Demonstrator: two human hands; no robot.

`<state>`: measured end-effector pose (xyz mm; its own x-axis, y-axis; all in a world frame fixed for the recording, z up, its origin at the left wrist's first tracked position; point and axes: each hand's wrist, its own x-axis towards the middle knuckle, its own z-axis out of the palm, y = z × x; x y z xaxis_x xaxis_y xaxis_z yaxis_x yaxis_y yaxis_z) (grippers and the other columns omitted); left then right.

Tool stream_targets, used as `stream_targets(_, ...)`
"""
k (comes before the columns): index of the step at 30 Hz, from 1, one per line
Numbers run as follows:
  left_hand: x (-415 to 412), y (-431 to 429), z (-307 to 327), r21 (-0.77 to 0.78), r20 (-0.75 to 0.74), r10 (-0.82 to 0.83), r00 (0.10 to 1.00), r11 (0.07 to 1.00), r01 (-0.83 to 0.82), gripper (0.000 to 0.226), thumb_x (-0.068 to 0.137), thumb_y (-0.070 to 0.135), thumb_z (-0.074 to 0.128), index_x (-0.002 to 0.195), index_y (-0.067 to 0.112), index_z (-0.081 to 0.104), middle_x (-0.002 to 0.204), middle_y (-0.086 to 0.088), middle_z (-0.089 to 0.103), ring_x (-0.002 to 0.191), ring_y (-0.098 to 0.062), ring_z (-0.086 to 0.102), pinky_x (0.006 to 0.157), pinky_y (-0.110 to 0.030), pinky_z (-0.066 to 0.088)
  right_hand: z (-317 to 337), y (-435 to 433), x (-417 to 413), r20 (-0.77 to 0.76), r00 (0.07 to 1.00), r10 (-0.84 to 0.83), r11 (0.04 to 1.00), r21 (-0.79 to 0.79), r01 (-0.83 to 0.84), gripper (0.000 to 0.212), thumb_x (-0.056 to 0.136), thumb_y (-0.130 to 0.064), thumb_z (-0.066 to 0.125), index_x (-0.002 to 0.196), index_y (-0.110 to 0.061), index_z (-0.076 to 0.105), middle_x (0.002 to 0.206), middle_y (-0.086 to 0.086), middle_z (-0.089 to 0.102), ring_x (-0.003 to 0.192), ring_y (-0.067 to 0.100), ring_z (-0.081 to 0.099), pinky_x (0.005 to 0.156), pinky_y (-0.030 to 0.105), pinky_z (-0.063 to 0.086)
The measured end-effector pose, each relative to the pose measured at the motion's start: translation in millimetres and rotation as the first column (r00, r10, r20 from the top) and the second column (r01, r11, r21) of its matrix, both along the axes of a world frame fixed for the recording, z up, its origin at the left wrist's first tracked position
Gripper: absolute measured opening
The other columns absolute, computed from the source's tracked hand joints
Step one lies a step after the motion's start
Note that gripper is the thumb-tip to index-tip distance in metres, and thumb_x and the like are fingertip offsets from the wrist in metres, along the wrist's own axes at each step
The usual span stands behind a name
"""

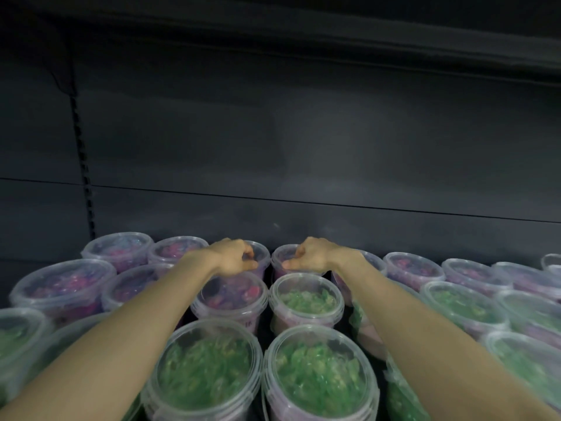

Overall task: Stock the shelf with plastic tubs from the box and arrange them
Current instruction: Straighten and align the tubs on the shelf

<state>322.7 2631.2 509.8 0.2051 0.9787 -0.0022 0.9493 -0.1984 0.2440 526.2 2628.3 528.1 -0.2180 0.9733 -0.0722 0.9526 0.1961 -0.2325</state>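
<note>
- Along the back edge of the shelf (18,278), a row of clear lidded tubs with pink and purple contents stands against the dark back panel (303,147).
- The left hand (233,256) reaches over the nearer tubs to that row. Its fingers curl down over the lid of the left back tub (261,253) and its thumb is on the near side, gripping it.
- The right hand (309,256) grips the right back tub (280,253) in the same way, fingers curled over its lid.
- These two tubs stand upright just beside each other with a narrow dark gap between them. The hands are near each other but apart.
- Toward the front edge, green-filled tubs (206,369) stand upright in rows, two of them between the forearms.
- More green-filled ones fill the right side; pink tubs (63,287) fill the left.
- A slotted upright strip (83,165) runs up the back panel at the left.
</note>
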Motion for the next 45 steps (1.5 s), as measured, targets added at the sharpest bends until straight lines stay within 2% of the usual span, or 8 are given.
stream_targets(3, 5.1, -12.2, 10.1, 0.125, 0.189, 0.0, 0.982, 0.992, -0.024, 0.032, 0.095, 0.039, 0.047, 0.086, 0.013, 0.066, 0.093, -0.009, 0.065, 0.087, -0.025, 0.06, 0.075, -0.029, 0.043, 9.3, -11.2, 9.9, -0.152, 0.988, -0.012, 0.995, 0.099, 0.027, 0.041, 0.088, -0.045, 0.058, 0.109, -0.011, 0.066, 0.114, 0.01, 0.065, 0.103, 0.026, 0.06, 0.09, 0.034, 0.049)
stream_targets(5, 11.6, -27.7, 22.1, 0.241, 0.299, -0.044, 0.953, 0.97, -0.031, 0.027, 0.094, 0.033, 0.05, 0.091, 0.013, 0.068, 0.091, -0.005, 0.067, 0.08, -0.019, 0.06, 0.073, -0.026, 0.041, 19.8, -25.1, 20.4, -0.237, 0.971, -0.02, 0.967, 0.242, 0.079, 0.033, 0.084, -0.04, 0.064, 0.106, -0.015, 0.066, 0.112, 0.011, 0.066, 0.104, 0.028, 0.061, 0.093, 0.037, 0.049)
stream_targets(16, 128.8, -193.9, 59.0, 0.648, 0.206, -0.343, 0.917, 0.75, 0.135, 0.02, 0.083, 0.038, 0.05, 0.081, 0.025, 0.066, 0.071, 0.012, 0.066, 0.07, -0.015, 0.062, 0.07, -0.035, 0.052, 32.1, -199.7, 146.0, -0.247, 0.969, -0.028, 0.791, 0.587, 0.173, 0.019, 0.087, -0.034, 0.057, 0.091, -0.019, 0.067, 0.086, 0.0, 0.072, 0.089, 0.027, 0.064, 0.079, 0.04, 0.052)
stream_targets(22, 218.2, -256.0, -8.5, 0.678, 0.179, -0.344, 0.922, 0.722, 0.138, 0.032, 0.084, 0.041, 0.044, 0.088, 0.021, 0.068, 0.084, 0.008, 0.068, 0.076, -0.013, 0.062, 0.067, -0.036, 0.052, -26.5, -261.0, 246.3, -0.318, 0.946, 0.065, 0.772, 0.616, 0.154, 0.015, 0.086, -0.027, 0.06, 0.087, -0.016, 0.07, 0.083, -0.001, 0.072, 0.078, 0.02, 0.066, 0.071, 0.038, 0.053)
stream_targets(26, 267.5, -270.9, -56.3, 0.657, 0.158, -0.247, 0.956, 0.749, 0.085, 0.04, 0.084, 0.045, 0.043, 0.096, 0.015, 0.067, 0.096, 0.002, 0.066, 0.09, -0.019, 0.06, 0.08, -0.035, 0.049, -61.1, -264.7, 288.4, -0.324, 0.932, 0.164, 0.818, 0.572, 0.055, 0.018, 0.087, -0.025, 0.063, 0.102, -0.016, 0.069, 0.107, -0.001, 0.068, 0.102, 0.02, 0.059, 0.08, 0.038, 0.051)
stream_targets(32, 284.0, -276.4, -78.2, 0.687, 0.069, 0.028, 0.997, 0.723, -0.068, 0.057, 0.072, 0.025, 0.077, 0.12, 0.004, 0.055, 0.112, -0.014, 0.063, 0.104, -0.034, 0.059, 0.096, -0.045, 0.042, -85.6, -258.3, 301.7, -0.235, 0.928, 0.29, 0.783, 0.615, -0.089, 0.044, 0.081, -0.03, 0.067, 0.121, -0.013, 0.061, 0.119, 0.005, 0.062, 0.118, 0.029, 0.047, 0.094, 0.039, 0.045)
stream_targets(36, 278.9, -276.8, -80.1, 0.697, 0.03, 0.052, 0.998, 0.715, -0.058, 0.05, 0.069, 0.011, 0.077, 0.115, 0.007, 0.058, 0.111, -0.009, 0.062, 0.103, -0.031, 0.058, 0.089, -0.041, 0.043, -92.1, -257.6, 289.4, -0.169, 0.951, 0.258, 0.743, 0.664, -0.084, 0.049, 0.075, -0.035, 0.076, 0.118, -0.018, 0.061, 0.116, 0.011, 0.055, 0.108, 0.037, 0.045, 0.072, 0.047, 0.052)
stream_targets(45, 248.6, -284.0, -84.1, 0.684, 0.133, -0.021, 0.991, 0.726, -0.076, 0.044, 0.076, 0.01, 0.072, 0.118, 0.013, 0.058, 0.12, -0.007, 0.057, 0.111, -0.031, 0.05, 0.092, -0.044, 0.041, -88.0, -263.3, 260.8, -0.209, 0.971, 0.117, 0.813, 0.581, 0.027, 0.045, 0.081, -0.032, 0.071, 0.115, -0.011, 0.05, 0.122, 0.01, 0.043, 0.117, 0.031, 0.035, 0.078, 0.04, 0.047)
